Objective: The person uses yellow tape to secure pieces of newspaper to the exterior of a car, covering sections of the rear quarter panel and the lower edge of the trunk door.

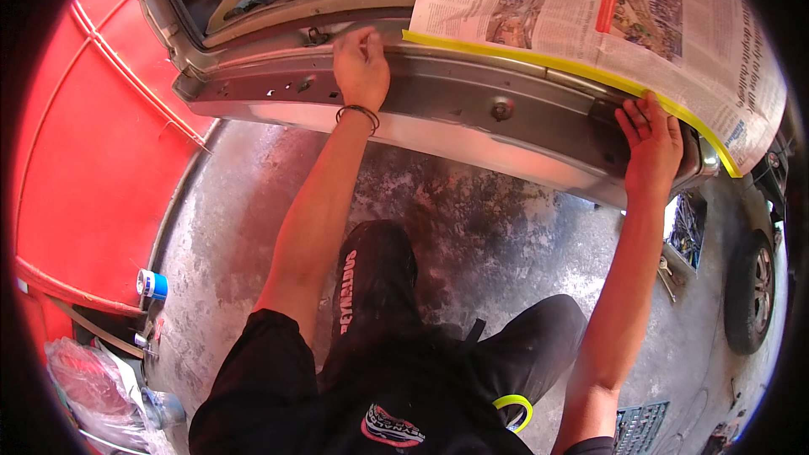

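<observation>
A grey metal rear vehicle panel [447, 93] runs across the upper view. A newspaper sheet [556, 0] with a yellow tape strip [514, 56] along its lower edge covers its right part. My left hand [361, 67], a dark band at the wrist, is at the panel's upper edge left of the tape's end, fingers loosely bent and apart, with nothing visible in them. My right hand [653, 139] lies at the right end, fingers spread, fingertips touching the tape or panel just below it.
A red surface [93, 168] stands left, with a blue-white can [152, 285] and a plastic bag [93, 379] below. A tyre [746, 295], tool tray [684, 227] and grey case [640, 430] lie right on the concrete floor [455, 244]. A yellow tape roll [527, 413] is by my right leg.
</observation>
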A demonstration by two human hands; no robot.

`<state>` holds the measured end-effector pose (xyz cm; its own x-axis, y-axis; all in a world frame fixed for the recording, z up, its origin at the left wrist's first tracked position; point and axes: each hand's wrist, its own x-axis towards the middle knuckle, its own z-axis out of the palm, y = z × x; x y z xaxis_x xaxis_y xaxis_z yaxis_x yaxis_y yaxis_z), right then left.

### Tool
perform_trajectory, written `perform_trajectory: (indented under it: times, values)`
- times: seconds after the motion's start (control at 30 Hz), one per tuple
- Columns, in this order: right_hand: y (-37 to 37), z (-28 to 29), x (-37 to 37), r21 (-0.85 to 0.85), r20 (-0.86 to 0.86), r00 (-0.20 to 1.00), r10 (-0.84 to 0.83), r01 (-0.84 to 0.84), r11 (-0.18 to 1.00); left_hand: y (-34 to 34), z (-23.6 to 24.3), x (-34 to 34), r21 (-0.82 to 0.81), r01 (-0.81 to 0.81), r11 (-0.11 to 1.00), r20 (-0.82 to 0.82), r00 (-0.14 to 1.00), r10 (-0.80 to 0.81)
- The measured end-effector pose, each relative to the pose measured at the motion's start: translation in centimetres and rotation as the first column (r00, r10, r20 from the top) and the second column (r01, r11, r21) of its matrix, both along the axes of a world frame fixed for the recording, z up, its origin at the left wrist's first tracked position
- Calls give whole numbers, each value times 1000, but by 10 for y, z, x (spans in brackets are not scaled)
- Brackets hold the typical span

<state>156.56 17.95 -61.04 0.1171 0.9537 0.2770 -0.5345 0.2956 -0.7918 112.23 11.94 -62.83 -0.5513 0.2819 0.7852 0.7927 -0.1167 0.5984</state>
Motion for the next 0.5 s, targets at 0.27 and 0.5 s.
perform_trajectory:
  times: [0.27, 0.5]
  values:
    - [4, 2, 15, -47, 15, 1000, -12, 13, 999, 10, 28, 6, -158, 478, 864, -15, 874, -486]
    - [-8, 18, 16, 42, 112, 974, -196, 192, 980, -2, 16, 3, -35, 614, 788, 232, 772, -591]
